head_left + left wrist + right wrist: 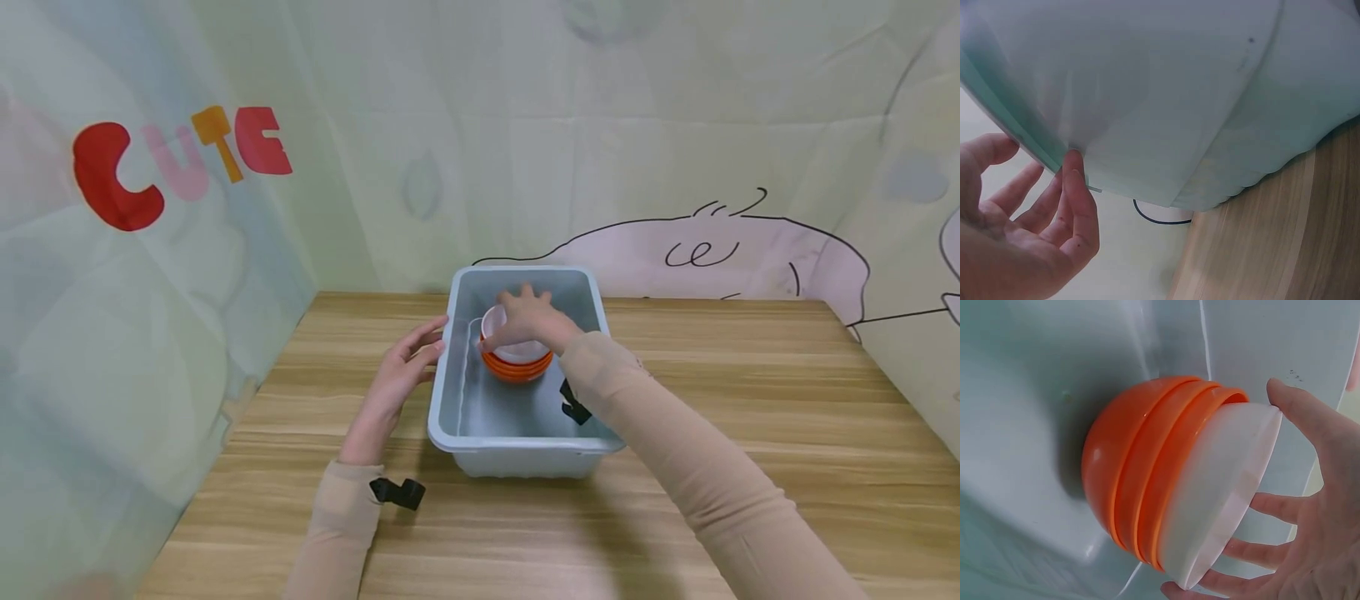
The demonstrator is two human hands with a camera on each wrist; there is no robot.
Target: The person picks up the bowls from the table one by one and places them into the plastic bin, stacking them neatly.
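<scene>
A pale blue-grey plastic bin point(525, 446) stands on the table. Inside it, several orange bowls point(1129, 462) are nested in a stack, with a white bowl point(1216, 481) uppermost in them. My right hand point(528, 321) reaches in from the right and spans the white bowl's rim, thumb on one side and fingers on the other; some fingertips are hidden behind the rim. Outside the bin, at its left edge, my left hand point(401, 371) rests its fingertips against the rim and outer wall, fingers loosely bent in the left wrist view.
The wood-grain table point(750, 392) extends on both sides of the bin. Behind it hangs a printed cloth point(420, 167) with cartoon drawings and the word CUTE. A black strap piece point(397, 493) sits on the left wrist, another point(575, 404) on the right.
</scene>
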